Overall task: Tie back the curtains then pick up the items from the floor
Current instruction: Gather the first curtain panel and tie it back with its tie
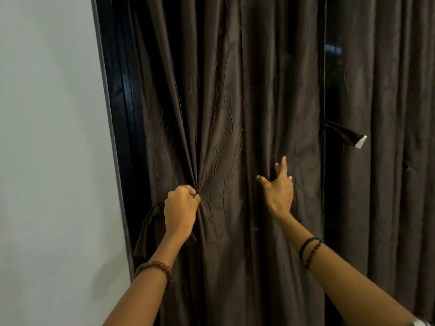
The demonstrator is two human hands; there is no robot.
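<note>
Against the window at the left of the view hangs a dark brown curtain panel (223, 114), its fabric embossed with a trailing leaf-and-vine pattern, and both bare hands are on it. The left hand (181, 205) is balled into a fist, its fingers (193, 192) clamped on a bunch of the cloth near the panel's left edge, so that folds fan out from the grip upward and to the right; a ring shows on one finger, and a brown beaded bracelet (160, 267) sits on that wrist. Just behind and below this hand, a dark fabric tieback strap (150, 222) hangs in a loop beside the black window frame (124, 90), which borders a pale wall (47, 137). The right hand (279, 191) is spread, fingers (283, 165) wide apart and pointing up, pressed flat to the cloth near the panel's right edge, holding nothing closed in it; two dark cord bracelets (310, 251) circle that wrist. Between this panel and a second curtain panel (388, 137) on the right runs a narrow dark gap showing the glass. From that gap a second tieback strap (346, 136) with a white tip sticks out to the right, hanging free against the right panel. Neither panel is tied back; the floor and any items on it are out of view.
</note>
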